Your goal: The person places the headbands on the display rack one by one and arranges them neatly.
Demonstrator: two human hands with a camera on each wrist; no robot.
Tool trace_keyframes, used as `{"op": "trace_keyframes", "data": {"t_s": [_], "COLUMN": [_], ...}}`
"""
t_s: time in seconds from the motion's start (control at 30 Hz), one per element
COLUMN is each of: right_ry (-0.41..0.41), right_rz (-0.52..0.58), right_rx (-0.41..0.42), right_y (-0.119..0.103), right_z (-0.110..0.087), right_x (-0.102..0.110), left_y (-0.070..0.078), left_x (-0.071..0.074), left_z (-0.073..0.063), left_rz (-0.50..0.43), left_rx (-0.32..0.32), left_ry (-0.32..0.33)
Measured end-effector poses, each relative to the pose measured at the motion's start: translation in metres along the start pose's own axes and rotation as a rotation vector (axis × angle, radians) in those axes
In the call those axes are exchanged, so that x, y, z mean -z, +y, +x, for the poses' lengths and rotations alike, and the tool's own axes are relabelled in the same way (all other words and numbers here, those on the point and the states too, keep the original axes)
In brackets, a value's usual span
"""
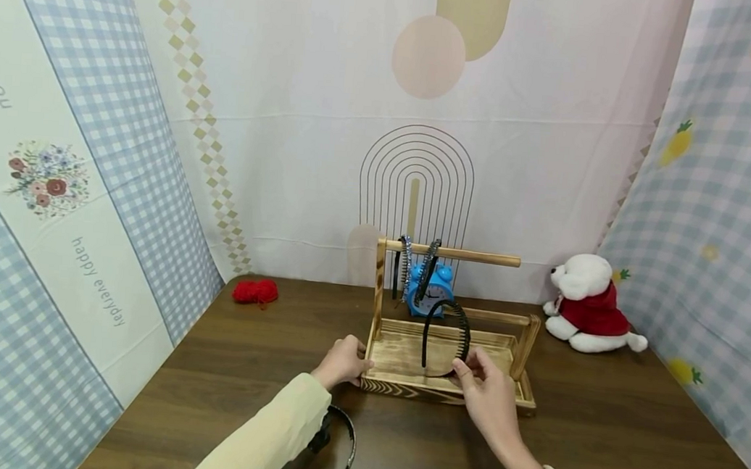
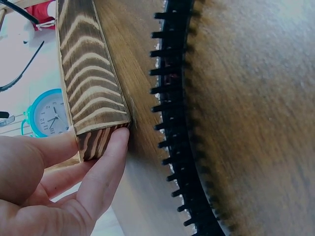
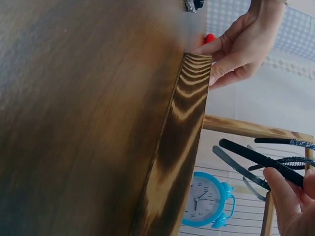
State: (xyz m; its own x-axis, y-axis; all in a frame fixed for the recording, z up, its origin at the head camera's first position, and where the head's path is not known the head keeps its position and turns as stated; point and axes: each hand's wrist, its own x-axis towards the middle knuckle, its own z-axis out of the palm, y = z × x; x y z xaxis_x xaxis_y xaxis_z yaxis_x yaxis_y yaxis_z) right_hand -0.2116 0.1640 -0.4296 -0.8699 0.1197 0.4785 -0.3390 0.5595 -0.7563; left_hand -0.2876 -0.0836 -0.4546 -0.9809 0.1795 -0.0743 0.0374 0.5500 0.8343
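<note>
A wooden rack (image 1: 404, 391) with a tray base and two bars stands on the table. My left hand (image 1: 342, 363) grips the tray's left front corner; the left wrist view shows thumb and fingers pinching that striped wooden end (image 2: 96, 142). My right hand (image 1: 490, 396) pinches a black toothed headband (image 1: 464, 335) by its lower right side, above the tray. In the right wrist view this headband (image 3: 251, 155) sits between thumb and fingers. Other headbands, a silvery one (image 1: 406, 262) and a dark one (image 1: 427, 271), hang on the upper bar.
Another black toothed headband (image 1: 353, 444) lies on the table near my left forearm, partly hidden by the sleeve. Behind the rack stands a blue alarm clock (image 1: 433, 294). Red yarn (image 1: 255, 292) lies back left; a white plush dog (image 1: 586, 285) in red sits back right.
</note>
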Motion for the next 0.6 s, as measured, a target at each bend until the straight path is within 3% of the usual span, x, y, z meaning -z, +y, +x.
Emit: {"op": "trace_keyframes", "data": {"t_s": [0.23,0.6], "right_ry": [0.001,0.004], "right_rz": [0.063,0.024], "right_rx": [-0.033,-0.038], "right_y": [0.0071,0.0077], "right_z": [0.0027,0.0099], "right_x": [-0.0017,-0.0036], "left_y": [-0.0009,-0.0013], "left_x": [-0.0013,-0.0006], "left_z": [0.0019,0.0017], "left_rz": [0.006,0.014], "left_rx": [-0.006,-0.008], "left_ry": [0.004,0.004]}}
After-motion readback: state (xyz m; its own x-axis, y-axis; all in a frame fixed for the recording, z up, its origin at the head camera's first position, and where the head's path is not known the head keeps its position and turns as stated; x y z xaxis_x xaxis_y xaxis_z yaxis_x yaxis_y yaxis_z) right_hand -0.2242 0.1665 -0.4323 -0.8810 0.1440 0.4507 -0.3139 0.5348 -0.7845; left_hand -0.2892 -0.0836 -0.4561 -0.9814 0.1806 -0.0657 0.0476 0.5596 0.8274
